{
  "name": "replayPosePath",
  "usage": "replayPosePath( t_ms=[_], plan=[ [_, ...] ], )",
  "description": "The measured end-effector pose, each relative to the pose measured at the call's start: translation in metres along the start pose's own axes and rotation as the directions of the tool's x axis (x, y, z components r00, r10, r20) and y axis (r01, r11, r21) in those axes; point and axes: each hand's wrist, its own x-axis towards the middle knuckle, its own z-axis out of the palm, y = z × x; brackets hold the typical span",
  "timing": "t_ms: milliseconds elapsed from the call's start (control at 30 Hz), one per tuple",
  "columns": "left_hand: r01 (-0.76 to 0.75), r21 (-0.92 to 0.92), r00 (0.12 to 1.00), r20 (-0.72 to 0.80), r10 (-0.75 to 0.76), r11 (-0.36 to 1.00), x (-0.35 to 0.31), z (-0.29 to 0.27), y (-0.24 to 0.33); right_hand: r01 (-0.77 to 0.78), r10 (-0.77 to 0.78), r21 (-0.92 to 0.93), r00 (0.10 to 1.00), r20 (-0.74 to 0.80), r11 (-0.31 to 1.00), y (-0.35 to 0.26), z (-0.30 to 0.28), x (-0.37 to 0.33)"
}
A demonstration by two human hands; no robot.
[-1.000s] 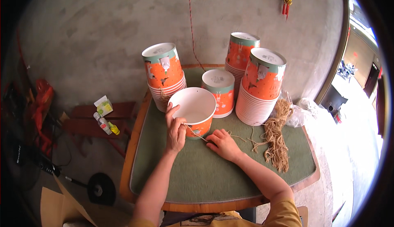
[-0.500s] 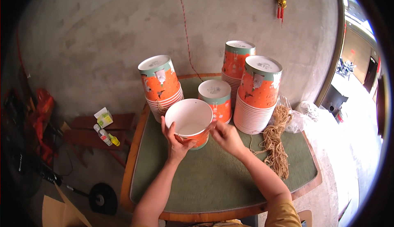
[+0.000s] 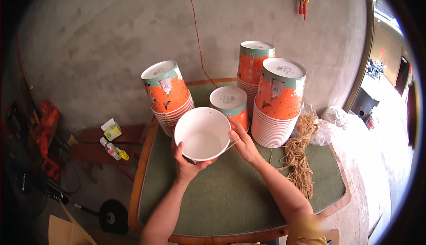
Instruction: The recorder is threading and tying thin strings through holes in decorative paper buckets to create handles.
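A large paper bucket, white inside with an orange outside, is tilted with its open mouth toward me. My left hand grips it at the lower left, thumb over the rim and the other fingers behind. At the right side of the rim is my right hand, a thin strand of twine running from the bucket's rim to its thumb and fingers. Its fingertips touch the bucket's side. To the right lies a bundle of tan twine, a loose strand trailing off it.
Upside-down stacks of like buckets stand at the left, back and right, with a shorter bucket between. Clear plastic bags lie behind the twine. The green-topped table has a wooden edge. Bottles sit on a bench.
The bucket has turned its mouth more toward me and shifted slightly left. My right hand has moved up along the rim, its fingers now against the bucket's side. The view has shifted slightly.
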Motion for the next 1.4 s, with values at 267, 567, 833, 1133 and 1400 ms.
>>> replayPosePath(
  t_ms=[267,567,833,1133,1400],
  plan=[
    [-0.116,0.12,0.991,0.086,0.106,0.986,0.007,-0.01,0.016,-0.03,0.022,0.165,0.999,0.05,0.986,-0.006,-0.003,-0.008],
    [0.664,-0.686,0.737,0.53,-0.421,0.298,-0.006,-0.015,0.028,0.183,-0.16,0.291,0.982,-0.101,0.939,-0.005,0.013,-0.021],
    [0.579,-0.689,0.808,0.413,-0.421,0.435,-0.03,-0.015,0.017,0.097,-0.074,0.4,0.995,-0.073,0.911,-0.017,0.018,-0.019],
    [0.563,-0.682,0.804,0.321,-0.501,0.467,-0.017,-0.014,0.024,0.014,0.011,0.377,0.998,-0.065,0.926,-0.016,0.013,-0.018],
    [0.577,-0.776,0.752,0.38,-0.539,0.257,0.005,-0.016,0.042,0.01,0.005,0.303,0.999,-0.05,0.953,-0.018,0.011,-0.015]
  ],
)
